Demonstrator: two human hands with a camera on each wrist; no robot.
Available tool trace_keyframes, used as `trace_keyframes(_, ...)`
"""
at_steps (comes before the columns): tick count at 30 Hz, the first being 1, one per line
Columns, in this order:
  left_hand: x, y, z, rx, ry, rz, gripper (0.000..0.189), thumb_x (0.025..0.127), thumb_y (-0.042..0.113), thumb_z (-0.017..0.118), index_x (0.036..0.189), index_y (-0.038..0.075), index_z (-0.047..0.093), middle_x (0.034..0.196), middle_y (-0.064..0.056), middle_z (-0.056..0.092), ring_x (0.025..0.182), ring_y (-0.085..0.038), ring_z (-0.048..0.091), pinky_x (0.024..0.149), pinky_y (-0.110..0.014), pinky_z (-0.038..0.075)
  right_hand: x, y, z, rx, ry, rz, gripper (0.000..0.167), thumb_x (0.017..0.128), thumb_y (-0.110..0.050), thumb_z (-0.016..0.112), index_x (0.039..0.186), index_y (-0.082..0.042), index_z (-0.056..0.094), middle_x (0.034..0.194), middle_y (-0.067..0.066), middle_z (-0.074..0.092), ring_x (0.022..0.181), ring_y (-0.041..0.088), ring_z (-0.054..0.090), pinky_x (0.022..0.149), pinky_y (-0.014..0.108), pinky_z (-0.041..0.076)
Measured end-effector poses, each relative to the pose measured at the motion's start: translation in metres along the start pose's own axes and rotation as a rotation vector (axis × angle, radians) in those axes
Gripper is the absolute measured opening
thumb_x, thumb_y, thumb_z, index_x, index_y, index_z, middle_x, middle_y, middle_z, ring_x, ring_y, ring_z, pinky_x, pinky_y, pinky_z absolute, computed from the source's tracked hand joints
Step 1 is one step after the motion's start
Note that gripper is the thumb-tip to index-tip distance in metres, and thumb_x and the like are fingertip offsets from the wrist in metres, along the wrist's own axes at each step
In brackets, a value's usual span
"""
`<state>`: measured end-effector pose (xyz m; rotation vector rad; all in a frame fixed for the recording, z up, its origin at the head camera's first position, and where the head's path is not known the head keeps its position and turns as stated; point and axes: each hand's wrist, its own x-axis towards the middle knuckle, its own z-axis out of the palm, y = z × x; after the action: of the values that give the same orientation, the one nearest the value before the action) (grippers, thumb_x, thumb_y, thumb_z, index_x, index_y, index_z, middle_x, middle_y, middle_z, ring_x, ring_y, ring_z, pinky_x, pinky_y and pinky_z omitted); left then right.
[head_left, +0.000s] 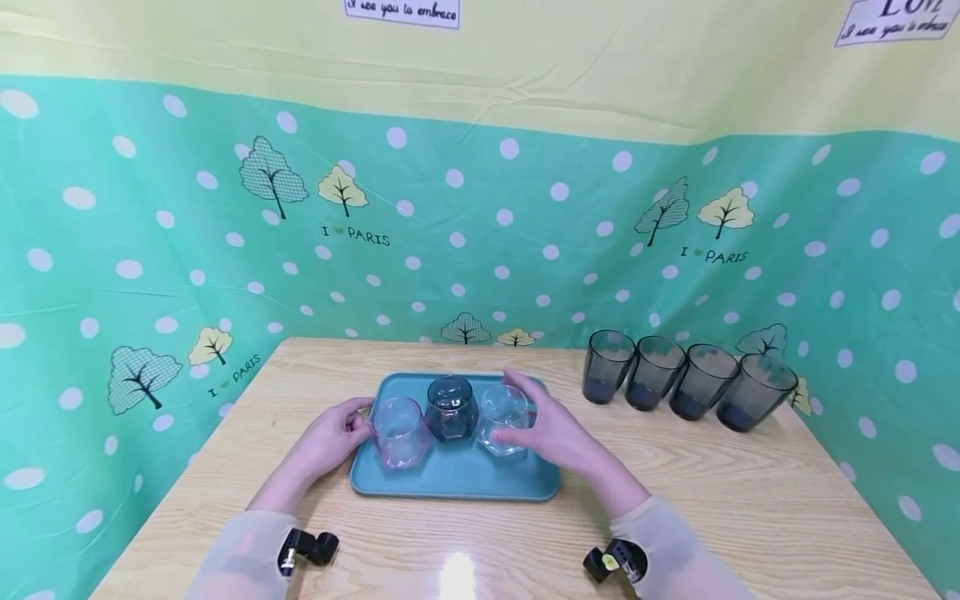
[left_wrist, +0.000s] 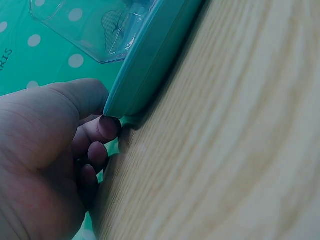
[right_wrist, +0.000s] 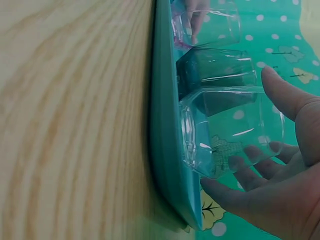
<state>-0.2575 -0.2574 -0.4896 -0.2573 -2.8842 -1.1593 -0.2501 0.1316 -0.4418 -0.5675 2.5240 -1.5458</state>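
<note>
My left hand is at the left end of the blue-green tray, its thumb and index finger pinching the rim in the left wrist view. Beside that hand on the tray stands a pinkish clear glass. A dark grey glass occupies the tray's middle. To its right stands a clear faceted glass, with my right hand spread around its right side. The thumb is on the near side; in the right wrist view, other fingers show through the glass.
Several tall dark tinted tumblers stand in a row at the back right of the wooden table. A green and yellow patterned cloth hangs behind the table and along its sides.
</note>
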Motion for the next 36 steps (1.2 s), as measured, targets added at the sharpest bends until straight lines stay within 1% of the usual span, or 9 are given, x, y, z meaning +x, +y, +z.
trace_keyframes(2,0.0002,0.0001,-0.0001,0.001,0.002,0.002,0.053,0.102,0.008,0.068,0.152,-0.007,0.058,0.084,0.002,0.061,0.080,-0.016,0.059,0.085,-0.038,0.049,-0.0003,0.0009,0.0006,-0.005,-0.002,0.018,0.102,0.091,-0.021,0.093,0.174,-0.021,0.035,0.171,0.004,0.044,0.155,0.036,0.044,0.122,0.060,0.039)
trace_keyframes(9,-0.0003,0.0017,-0.0010,-0.007,-0.002,0.006,0.053,0.102,0.008,0.068,0.152,-0.008,0.057,0.085,0.001,0.061,0.080,-0.016,0.059,0.086,-0.038,0.050,0.0002,0.0057,0.0021,0.004,-0.002,0.011,0.098,0.092,-0.025,0.093,0.173,-0.019,0.038,0.169,0.009,0.047,0.152,0.043,0.046,0.118,0.066,0.040)
trace_keyframes(13,-0.0008,0.0025,-0.0012,-0.007,0.001,0.009,0.053,0.102,0.008,0.068,0.152,-0.008,0.058,0.085,0.002,0.061,0.080,-0.015,0.059,0.085,-0.036,0.049,-0.0002,0.0065,0.0020,0.013,-0.003,0.021,0.095,0.093,-0.026,0.092,0.171,-0.021,0.040,0.169,0.009,0.047,0.152,0.044,0.047,0.117,0.067,0.042)
trace_keyframes(18,-0.0012,0.0029,-0.0004,-0.005,0.000,0.012,0.052,0.102,0.008,0.069,0.151,-0.008,0.059,0.085,0.002,0.061,0.079,-0.014,0.058,0.084,-0.035,0.049,0.0002,0.0066,0.0028,0.018,0.002,0.028,0.091,0.093,-0.025,0.092,0.169,-0.023,0.043,0.168,0.008,0.049,0.150,0.044,0.049,0.115,0.066,0.044)
trace_keyframes(24,-0.0011,0.0031,-0.0009,0.000,0.000,0.005,0.053,0.102,0.008,0.068,0.152,-0.008,0.058,0.085,0.002,0.061,0.080,-0.015,0.059,0.086,-0.037,0.049,-0.0008,0.0077,0.0027,0.025,0.006,0.029,0.088,0.094,-0.025,0.091,0.168,-0.020,0.044,0.166,0.010,0.050,0.149,0.042,0.050,0.116,0.066,0.043)
trace_keyframes(31,-0.0012,0.0035,-0.0010,0.003,-0.001,0.008,0.053,0.102,0.008,0.068,0.152,-0.008,0.058,0.085,0.002,0.062,0.080,-0.015,0.059,0.084,-0.037,0.049,-0.0005,0.0081,0.0027,0.033,0.014,0.039,0.083,0.095,-0.026,0.090,0.165,-0.018,0.047,0.164,0.010,0.052,0.149,0.039,0.051,0.118,0.064,0.042)
trace_keyframes(32,-0.0013,0.0042,-0.0011,0.000,0.000,-0.001,0.053,0.102,0.008,0.068,0.152,-0.007,0.058,0.085,0.002,0.062,0.080,-0.015,0.059,0.084,-0.036,0.049,-0.0005,0.0078,0.0028,0.032,0.015,0.041,0.083,0.095,-0.026,0.090,0.165,-0.018,0.047,0.164,0.010,0.052,0.148,0.039,0.051,0.117,0.064,0.042)
trace_keyframes(36,-0.0019,0.0052,-0.0010,0.001,-0.001,0.008,0.053,0.102,0.009,0.069,0.151,-0.008,0.059,0.084,0.002,0.061,0.079,-0.014,0.058,0.083,-0.036,0.049,-0.0005,0.0074,0.0029,0.027,0.019,0.045,0.082,0.095,-0.027,0.090,0.164,-0.019,0.048,0.163,0.009,0.053,0.148,0.038,0.051,0.117,0.064,0.043)
